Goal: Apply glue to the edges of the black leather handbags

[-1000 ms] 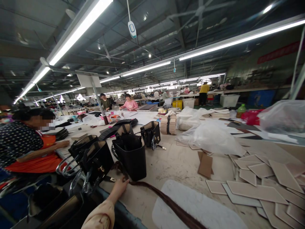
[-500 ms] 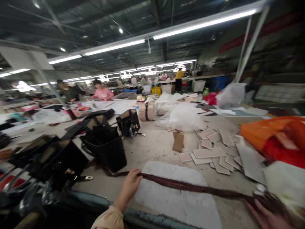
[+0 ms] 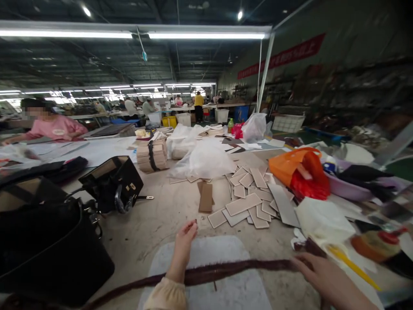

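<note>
A long dark brown strap (image 3: 226, 270) lies across a pale grey mat (image 3: 206, 258) on the worktable. My left hand (image 3: 183, 245) rests over the mat with fingers stretched forward and loosely together; the strap passes under its wrist. My right hand (image 3: 322, 277) lies at the strap's right end, fingers extended flat on it. A large black handbag (image 3: 48, 245) stands at the left, close to the strap's left end. A smaller black handbag (image 3: 112, 183) sits behind it.
Several beige card pieces (image 3: 248, 200) are scattered mid-table. An orange and red bag (image 3: 300, 172), clear plastic bags (image 3: 203, 159), a bundled card stack (image 3: 151, 155) and bottles (image 3: 374, 245) crowd the back and right. A person in pink (image 3: 51, 125) works far left.
The view has swung right. My left hand let go of the strap and opened over the mat. My right hand came in at the strap's right end.
</note>
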`<state>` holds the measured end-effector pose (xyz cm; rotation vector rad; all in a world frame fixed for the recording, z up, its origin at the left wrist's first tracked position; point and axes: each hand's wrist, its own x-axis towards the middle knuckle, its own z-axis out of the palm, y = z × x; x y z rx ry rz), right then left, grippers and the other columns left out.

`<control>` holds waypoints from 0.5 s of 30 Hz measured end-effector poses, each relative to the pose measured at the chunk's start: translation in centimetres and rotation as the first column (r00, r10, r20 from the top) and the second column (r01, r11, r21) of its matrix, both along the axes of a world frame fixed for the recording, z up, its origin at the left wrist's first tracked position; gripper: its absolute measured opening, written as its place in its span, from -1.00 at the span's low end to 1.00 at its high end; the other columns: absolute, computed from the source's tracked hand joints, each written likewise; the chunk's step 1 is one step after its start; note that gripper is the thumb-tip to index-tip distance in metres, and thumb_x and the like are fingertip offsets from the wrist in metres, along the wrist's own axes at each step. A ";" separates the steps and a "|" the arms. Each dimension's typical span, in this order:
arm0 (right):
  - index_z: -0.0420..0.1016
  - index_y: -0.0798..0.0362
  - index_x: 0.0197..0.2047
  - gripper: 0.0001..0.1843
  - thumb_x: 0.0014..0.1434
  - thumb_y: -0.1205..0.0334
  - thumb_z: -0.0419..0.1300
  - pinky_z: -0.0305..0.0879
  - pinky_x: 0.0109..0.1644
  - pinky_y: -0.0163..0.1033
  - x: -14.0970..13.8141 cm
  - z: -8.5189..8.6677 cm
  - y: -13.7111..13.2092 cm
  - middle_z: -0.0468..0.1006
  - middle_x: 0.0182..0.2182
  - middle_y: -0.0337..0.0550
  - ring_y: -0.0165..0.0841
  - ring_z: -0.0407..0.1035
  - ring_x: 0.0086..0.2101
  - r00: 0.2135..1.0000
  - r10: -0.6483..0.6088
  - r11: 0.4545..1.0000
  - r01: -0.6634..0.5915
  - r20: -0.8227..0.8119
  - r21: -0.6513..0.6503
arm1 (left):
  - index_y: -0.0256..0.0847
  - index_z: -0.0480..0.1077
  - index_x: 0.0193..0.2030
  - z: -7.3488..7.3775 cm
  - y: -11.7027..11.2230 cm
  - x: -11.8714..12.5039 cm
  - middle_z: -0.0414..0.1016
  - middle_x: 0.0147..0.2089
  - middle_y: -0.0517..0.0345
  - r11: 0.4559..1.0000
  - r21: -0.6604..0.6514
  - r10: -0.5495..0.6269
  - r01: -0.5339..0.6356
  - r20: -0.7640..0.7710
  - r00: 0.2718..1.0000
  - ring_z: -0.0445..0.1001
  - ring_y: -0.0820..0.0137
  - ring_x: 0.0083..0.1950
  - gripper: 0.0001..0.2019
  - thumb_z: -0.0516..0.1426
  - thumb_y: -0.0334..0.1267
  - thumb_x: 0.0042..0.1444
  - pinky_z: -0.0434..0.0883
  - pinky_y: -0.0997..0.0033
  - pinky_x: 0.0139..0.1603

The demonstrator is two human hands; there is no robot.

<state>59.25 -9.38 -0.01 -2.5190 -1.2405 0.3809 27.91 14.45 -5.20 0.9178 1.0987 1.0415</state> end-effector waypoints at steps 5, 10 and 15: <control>0.47 0.08 0.06 -0.40 0.15 -0.15 -0.03 0.32 -0.05 -0.11 -1.1 3.7 9.0 0.63 -0.27 -0.04 -0.12 0.51 -0.20 0.989 0.136 0.990 -0.137 -0.052 -0.012 | -0.29 0.50 -0.18 -2.2 1.7 4.9 0.54 -0.18 -0.01 0.997 -0.070 -0.007 0.018 0.162 0.987 0.50 0.35 -0.18 -0.41 0.37 0.09 -0.30 0.42 0.38 -0.13; 0.36 0.16 0.19 -0.27 0.11 -0.17 0.00 0.31 -0.01 -0.13 1.6 4.2 19.5 0.62 -0.19 -0.01 -0.11 0.49 -0.14 0.981 0.171 0.985 -0.167 -0.091 0.042 | -0.31 0.51 -0.23 -4.2 2.4 7.1 0.52 -0.26 0.02 0.987 -0.152 0.097 -0.059 0.256 0.962 0.48 0.39 -0.26 -0.45 0.41 0.06 -0.32 0.43 0.43 -0.20; 0.26 0.18 0.26 -0.24 0.13 -0.13 0.00 0.30 0.00 -0.12 0.1 1.1 30.1 0.60 -0.18 0.01 -0.11 0.48 -0.12 0.963 0.227 0.974 -0.221 -0.147 0.060 | -0.24 0.53 -0.21 -4.9 2.9 7.4 0.54 -0.30 0.06 0.963 -0.170 0.254 -0.207 0.331 0.909 0.49 0.41 -0.30 -0.48 0.40 0.05 -0.28 0.42 0.47 -0.24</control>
